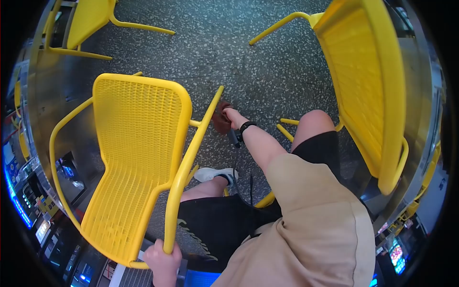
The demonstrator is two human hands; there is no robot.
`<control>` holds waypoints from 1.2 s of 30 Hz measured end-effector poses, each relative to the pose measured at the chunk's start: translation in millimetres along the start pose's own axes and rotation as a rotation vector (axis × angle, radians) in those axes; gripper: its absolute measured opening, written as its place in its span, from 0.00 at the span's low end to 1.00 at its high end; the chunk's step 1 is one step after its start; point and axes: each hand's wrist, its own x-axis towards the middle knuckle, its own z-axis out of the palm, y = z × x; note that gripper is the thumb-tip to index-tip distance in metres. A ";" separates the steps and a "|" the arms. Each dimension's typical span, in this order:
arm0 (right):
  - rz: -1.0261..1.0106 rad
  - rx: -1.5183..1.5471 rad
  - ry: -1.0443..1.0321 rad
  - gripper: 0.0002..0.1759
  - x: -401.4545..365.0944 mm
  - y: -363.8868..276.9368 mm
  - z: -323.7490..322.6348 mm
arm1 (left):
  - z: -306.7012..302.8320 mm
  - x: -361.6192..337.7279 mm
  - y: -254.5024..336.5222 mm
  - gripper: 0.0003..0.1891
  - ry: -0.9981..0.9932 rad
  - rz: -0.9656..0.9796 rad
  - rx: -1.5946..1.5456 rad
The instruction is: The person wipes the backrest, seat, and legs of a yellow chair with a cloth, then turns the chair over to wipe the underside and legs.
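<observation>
A yellow woven armchair (138,138) is tilted at the left, in front of me. My left hand (163,258) is wrapped round the lower end of its near side tube (179,177), close to the seat's edge. My right hand (233,117) is closed on a brown cloth (221,122), right beside the upper part of that same tube. A black band (246,126) is round my right wrist, with a small dark device (234,138) and a cable hanging below it.
Another yellow chair (358,86) stands at the right, close to my knee. A third yellow chair (91,21) is at the upper left. Speckled dark floor (210,52) lies between them. My white shoe (208,174) rests below the right hand. Metal panels line both sides.
</observation>
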 end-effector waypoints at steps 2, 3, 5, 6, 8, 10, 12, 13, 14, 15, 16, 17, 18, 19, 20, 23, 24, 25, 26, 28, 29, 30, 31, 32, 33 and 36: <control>-0.001 0.029 -0.038 0.13 -12.6 -8.6 6.1 | 0.0 2.4 2.6 0.21 0.047 -0.002 0.013; -0.040 -0.010 -0.002 0.13 -18.9 -8.9 10.1 | 0.7 1.6 3.5 0.21 0.065 -0.004 0.019; -0.116 0.050 0.056 0.08 -73.2 -20.0 38.1 | 1.9 2.0 6.8 0.19 0.130 0.002 0.050; -0.139 0.040 0.079 0.10 -83.0 -19.5 39.4 | 2.5 1.5 7.3 0.18 0.162 0.003 0.065; -0.188 0.025 0.127 0.14 -97.0 -20.7 35.2 | 6.7 2.2 5.1 0.18 0.222 0.013 0.105; -0.160 0.113 0.201 0.15 -109.0 -13.9 32.4 | 9.4 3.0 5.0 0.18 0.262 0.012 0.137; -0.150 0.179 0.284 0.15 -120.6 -10.7 23.4 | 8.1 5.5 8.2 0.19 0.281 0.003 0.159; -0.151 0.201 0.330 0.15 -124.7 -7.4 16.9 | 8.5 6.5 8.4 0.20 0.275 -0.011 0.172; -0.149 0.222 0.377 0.16 -133.1 -4.6 11.2 | 9.0 7.0 8.4 0.21 0.268 -0.026 0.185; -0.152 0.228 0.364 0.16 -141.7 -2.4 5.3 | 9.3 8.6 9.6 0.22 0.264 -0.041 0.197; -0.155 0.232 0.349 0.17 -152.1 0.6 0.5 | 8.8 10.7 12.6 0.23 0.258 -0.060 0.196; -0.152 0.235 0.333 0.18 -160.8 5.0 -1.7 | 7.4 12.0 15.5 0.25 0.249 -0.083 0.197; -0.153 0.194 0.291 0.18 -162.5 8.9 -1.0 | 5.6 13.7 19.0 0.26 0.240 -0.105 0.200; -0.156 0.150 0.247 0.18 -161.1 11.4 3.8 | 4.6 16.3 22.3 0.27 0.233 -0.122 0.225; -0.158 0.105 0.203 0.19 -159.6 15.5 8.6 | 3.8 18.0 25.6 0.28 0.226 -0.142 0.251; -0.217 0.096 0.122 0.21 -181.8 28.1 32.2 | -8.3 15.6 44.5 0.29 0.229 -0.192 0.236; -0.221 0.093 0.234 0.21 -75.8 39.9 36.6 | -13.3 16.3 51.1 0.30 0.236 -0.206 0.213; -0.224 0.108 0.145 0.20 -120.3 44.8 36.6 | -14.3 22.5 52.1 0.30 0.261 -0.171 0.206; -0.232 0.115 0.103 0.19 -162.8 40.6 42.5 | -9.4 30.9 50.5 0.30 0.283 -0.136 0.197; -0.230 0.138 0.031 0.17 -210.5 43.5 44.5 | -12.7 34.7 61.9 0.30 0.278 -0.130 0.149; -0.234 0.141 -0.003 0.16 -228.9 42.9 42.8 | -20.4 35.1 75.3 0.30 0.263 -0.159 0.109; -0.233 0.143 -0.032 0.15 -249.4 40.8 42.0 | -26.7 34.7 87.4 0.29 0.260 -0.186 0.073; -0.238 0.135 -0.049 0.14 -262.0 37.2 40.8 | -30.6 34.6 97.6 0.29 0.254 -0.212 0.038; -0.250 0.122 -0.061 0.13 -274.5 32.6 39.8 | -32.4 37.9 104.1 0.29 0.239 -0.214 0.048; -0.268 0.110 -0.071 0.13 -285.1 27.1 39.1 | -35.8 41.9 111.5 0.29 0.231 -0.209 0.056; -0.426 -0.053 -0.051 0.06 -274.9 10.3 31.9 | -47.2 42.2 133.4 0.29 0.220 -0.219 0.026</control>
